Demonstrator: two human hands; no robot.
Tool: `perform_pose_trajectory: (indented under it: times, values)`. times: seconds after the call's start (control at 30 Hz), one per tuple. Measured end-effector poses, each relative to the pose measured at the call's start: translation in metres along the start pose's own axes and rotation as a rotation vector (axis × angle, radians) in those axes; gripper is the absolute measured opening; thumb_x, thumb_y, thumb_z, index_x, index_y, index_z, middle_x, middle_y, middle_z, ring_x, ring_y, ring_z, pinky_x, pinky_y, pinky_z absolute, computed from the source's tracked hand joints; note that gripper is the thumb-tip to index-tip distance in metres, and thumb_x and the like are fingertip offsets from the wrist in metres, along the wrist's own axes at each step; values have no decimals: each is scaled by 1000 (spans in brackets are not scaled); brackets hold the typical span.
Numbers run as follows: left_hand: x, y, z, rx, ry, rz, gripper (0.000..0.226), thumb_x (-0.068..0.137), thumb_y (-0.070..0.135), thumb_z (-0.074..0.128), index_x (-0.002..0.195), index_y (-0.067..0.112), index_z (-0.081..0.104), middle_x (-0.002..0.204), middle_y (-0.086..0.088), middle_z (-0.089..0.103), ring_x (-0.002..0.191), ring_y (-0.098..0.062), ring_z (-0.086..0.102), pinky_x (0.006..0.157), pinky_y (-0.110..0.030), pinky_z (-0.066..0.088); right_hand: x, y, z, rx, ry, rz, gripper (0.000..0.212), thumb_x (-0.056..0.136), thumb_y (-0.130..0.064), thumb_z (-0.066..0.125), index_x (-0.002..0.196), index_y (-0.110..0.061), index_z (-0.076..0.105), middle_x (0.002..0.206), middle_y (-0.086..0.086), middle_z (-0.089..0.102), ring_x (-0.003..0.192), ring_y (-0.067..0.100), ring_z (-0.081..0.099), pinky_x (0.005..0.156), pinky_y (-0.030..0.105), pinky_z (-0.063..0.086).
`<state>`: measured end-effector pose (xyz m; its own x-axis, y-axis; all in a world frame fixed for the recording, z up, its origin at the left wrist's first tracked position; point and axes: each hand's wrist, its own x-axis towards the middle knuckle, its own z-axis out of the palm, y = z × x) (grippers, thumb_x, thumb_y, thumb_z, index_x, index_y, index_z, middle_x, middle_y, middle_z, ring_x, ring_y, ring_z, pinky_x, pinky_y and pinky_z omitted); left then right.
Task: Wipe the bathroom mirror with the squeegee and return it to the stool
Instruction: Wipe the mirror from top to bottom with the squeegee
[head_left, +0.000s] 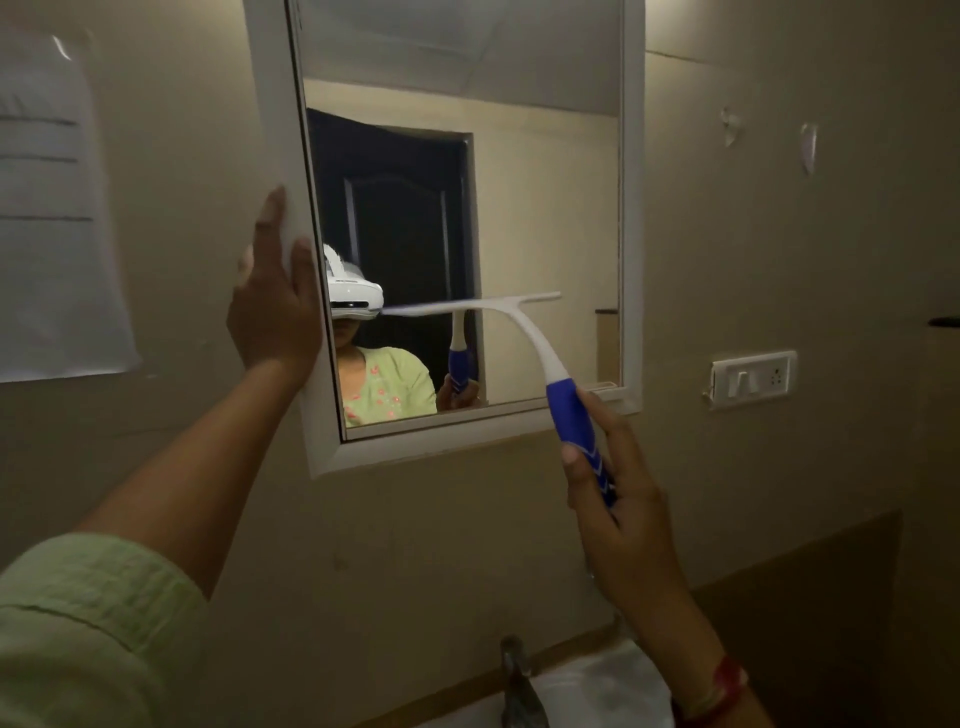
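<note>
1. My read: mid-wipe, nowhere near the return.
2. Right hand (623, 499) grips the blue handle of the squeegee (535, 351), fingers curled round it. The blade lies roughly level across the lower-middle glass, seemingly touching it.
3. Left hand (275, 306) clamps the left frame edge of the mirror (631, 208), thumb on the front, fingers up the outer side.
4. No streaks or wet line show, so I can't tell which part is already wiped.
5. Left to do: the glass below the blade at least, then the return. The stool isn't in view.

mirror (545, 208) top cropped, wall paper (52, 208) blurred
</note>
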<state>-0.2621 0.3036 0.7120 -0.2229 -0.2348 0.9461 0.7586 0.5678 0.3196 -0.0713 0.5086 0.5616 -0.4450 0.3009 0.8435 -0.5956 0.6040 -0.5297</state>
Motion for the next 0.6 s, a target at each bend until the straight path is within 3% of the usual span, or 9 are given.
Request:
perform_pose_trajectory:
  times: [0.1,0.2,0.27,0.37,0.43,0.6]
  values:
    - [0,-1,0,14,-7,-2,43,100,37,32,142,35,27,132,-8,52,99,-34,56,72,-26,32,28,-7,12,25,2,-78,41,94,-40,38,134,-43,31,83,-22,58,51,3,53,43,9,41]
    - [0,0,-1,20,-11,2,43,100,37,32,143,34,26,133,-8,52,99,-34,57,73,-27,34,64,-17,27,7,17,-198,41,98,-30,38,138,-33,30,99,-44,49,66,-3,56,51,8,46]
    - [0,1,-2,22,-9,3,43,100,36,33,143,34,26,131,-9,53,92,-31,58,70,-26,34,88,-27,38,5,46,-265,41,98,-27,38,139,-28,30,102,-49,45,72,-10,57,55,3,44]
    - [0,3,-3,18,-12,1,43,100,36,34,142,35,27,127,-12,55,86,-31,58,68,-27,34,117,-37,52,13,105,-351,42,99,-24,39,140,-22,31,83,-36,57,68,-12,57,58,-1,41]
    - [-1,3,-4,12,-26,0,43,100,37,33,142,35,27,126,-13,56,87,-35,60,68,-27,36,133,-43,58,23,151,-388,44,99,-20,38,142,-18,31,70,-26,53,65,-11,55,59,-1,41]
    - [0,2,-4,13,-27,20,44,100,33,35,143,30,29,117,-19,59,63,-25,57,51,-12,25,178,-64,72,-5,245,-419,46,99,-17,39,143,-16,29,78,-19,50,62,-13,52,55,-2,40]
